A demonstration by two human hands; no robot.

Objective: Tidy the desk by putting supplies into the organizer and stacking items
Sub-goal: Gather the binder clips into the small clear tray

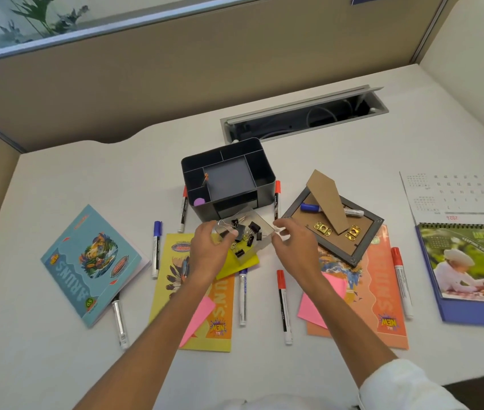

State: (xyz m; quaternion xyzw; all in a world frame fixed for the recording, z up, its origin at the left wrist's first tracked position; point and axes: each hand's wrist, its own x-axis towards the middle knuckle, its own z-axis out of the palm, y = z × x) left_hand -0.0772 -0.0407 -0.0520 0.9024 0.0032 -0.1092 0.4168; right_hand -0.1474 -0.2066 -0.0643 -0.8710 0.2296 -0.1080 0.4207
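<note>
A black desk organizer (264, 170) with several compartments stands at the middle of the white desk (86, 179). Just in front of it I hold a clear plastic box (260, 230) of black binder clips. My left hand (209, 250) grips its left side and my right hand (295, 241) pinches its right corner. The box is tilted above a yellow sticky-note pad (234, 263). Several markers with red and blue caps lie around, such as a red marker (283, 306) and a blue marker (155, 250). Notebooks lie flat: blue (89, 264), yellow (175, 291) and orange (382, 294).
A photo frame (365, 241) lies face down right of the organizer, its cardboard stand raised and a blue marker (311, 207) on it. A spiral desk calendar (471, 267) is at the far right. Pink sticky notes (314, 309) rest on the notebooks. An open cable tray (305, 116) sits behind.
</note>
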